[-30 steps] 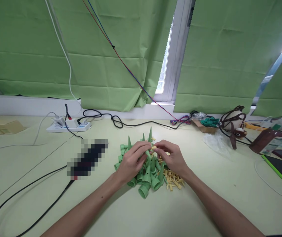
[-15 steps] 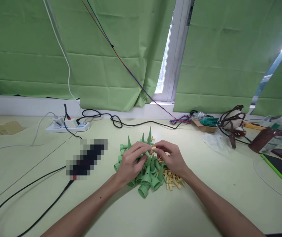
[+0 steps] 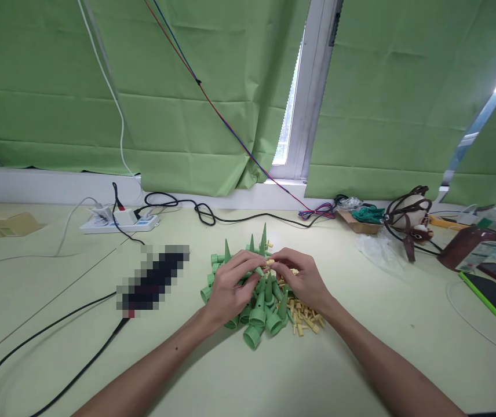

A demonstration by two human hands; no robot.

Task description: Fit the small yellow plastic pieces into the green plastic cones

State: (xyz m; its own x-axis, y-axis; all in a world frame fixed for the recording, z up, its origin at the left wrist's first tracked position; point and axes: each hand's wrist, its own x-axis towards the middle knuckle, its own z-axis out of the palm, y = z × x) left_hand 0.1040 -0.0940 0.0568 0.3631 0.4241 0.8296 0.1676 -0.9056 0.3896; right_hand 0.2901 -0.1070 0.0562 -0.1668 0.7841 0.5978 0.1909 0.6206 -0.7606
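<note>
Over a heap of green plastic cones (image 3: 257,313) with wide hollow collars, my two hands meet fingertip to fingertip. My left hand (image 3: 234,286) is closed around one green cone, whose tip shows beside the thumb. Pinched between the thumb and forefinger of my right hand (image 3: 300,275) is a small yellow plug (image 3: 269,263), held against the left fingertips. Whether the plug is inside the cone is hidden by the fingers. Below my right hand lies a pile of small yellow plugs (image 3: 304,317), touching the green heap.
At the back left lies a white power strip (image 3: 120,223) with a black cable (image 3: 230,219) running along the wall. To the left is a blurred-out dark object (image 3: 155,281). A cardboard box (image 3: 358,222), a plastic bag (image 3: 380,252), a brown bottle (image 3: 469,246) and a green-edged phone (image 3: 495,298) lie right.
</note>
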